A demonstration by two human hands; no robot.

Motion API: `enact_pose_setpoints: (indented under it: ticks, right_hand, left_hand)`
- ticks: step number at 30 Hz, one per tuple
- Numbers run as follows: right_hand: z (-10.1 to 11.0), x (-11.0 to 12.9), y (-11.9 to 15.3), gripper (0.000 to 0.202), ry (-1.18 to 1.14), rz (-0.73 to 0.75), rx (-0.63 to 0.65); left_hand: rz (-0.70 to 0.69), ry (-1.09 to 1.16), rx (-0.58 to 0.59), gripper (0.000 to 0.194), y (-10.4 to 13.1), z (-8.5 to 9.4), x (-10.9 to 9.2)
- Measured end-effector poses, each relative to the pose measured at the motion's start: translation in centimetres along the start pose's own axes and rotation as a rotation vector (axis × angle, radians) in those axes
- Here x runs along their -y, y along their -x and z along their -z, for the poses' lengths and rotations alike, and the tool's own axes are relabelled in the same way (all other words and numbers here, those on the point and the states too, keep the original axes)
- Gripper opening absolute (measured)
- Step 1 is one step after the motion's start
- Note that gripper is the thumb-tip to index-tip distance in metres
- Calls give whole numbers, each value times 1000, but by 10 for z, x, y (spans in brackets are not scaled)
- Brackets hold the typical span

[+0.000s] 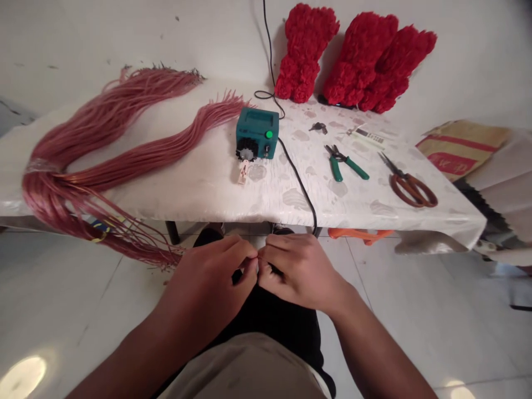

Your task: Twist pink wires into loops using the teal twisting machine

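Note:
My left hand [222, 274] and my right hand [297, 269] meet above my lap, just off the table's front edge. Both are closed in a pinch, thumb against forefinger, and the fingertips almost touch. Whatever lies between them is too small to make out. Left of my left hand, the loose ends of a bundle of pink cords [78, 160] hang over the table edge. Straight ahead on the table sits a small teal machine [257, 130] with a green button and a dark toothed wheel. A clothespin-like clip [243, 173] sticks out below the wheel.
On the white patterned tablecloth [286, 194] lie green-handled pliers [347, 165], scissors with brown handles [411, 188], a small dark object [319, 128] and a white labelled packet [368, 137]. Red ruffled bunches [307, 50] stand by the wall. A black cable [301, 183] runs over the front edge.

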State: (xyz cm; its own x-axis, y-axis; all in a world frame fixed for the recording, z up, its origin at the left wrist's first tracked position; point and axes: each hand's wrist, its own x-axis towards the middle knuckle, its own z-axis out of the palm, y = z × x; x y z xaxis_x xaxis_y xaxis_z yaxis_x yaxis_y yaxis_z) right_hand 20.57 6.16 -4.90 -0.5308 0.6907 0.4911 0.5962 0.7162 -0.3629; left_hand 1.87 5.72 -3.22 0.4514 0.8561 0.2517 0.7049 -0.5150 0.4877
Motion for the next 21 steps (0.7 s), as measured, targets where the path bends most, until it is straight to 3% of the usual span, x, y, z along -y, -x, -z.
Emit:
enact_pose_setpoints:
  ticks: [7,15,21]
  right_hand:
    - [-8,-5,-2,28,127,70,-16]
    - [-22,-16,5,32,190,151,-51]
    - [-22,-16,6,26,108,61,-43]
  left_hand:
    - [-64,-118,17,24,-7,2,1]
    - [-74,-75,121,29,-19,1,9]
    - [-103,-19,171,32,-20,-2,11]
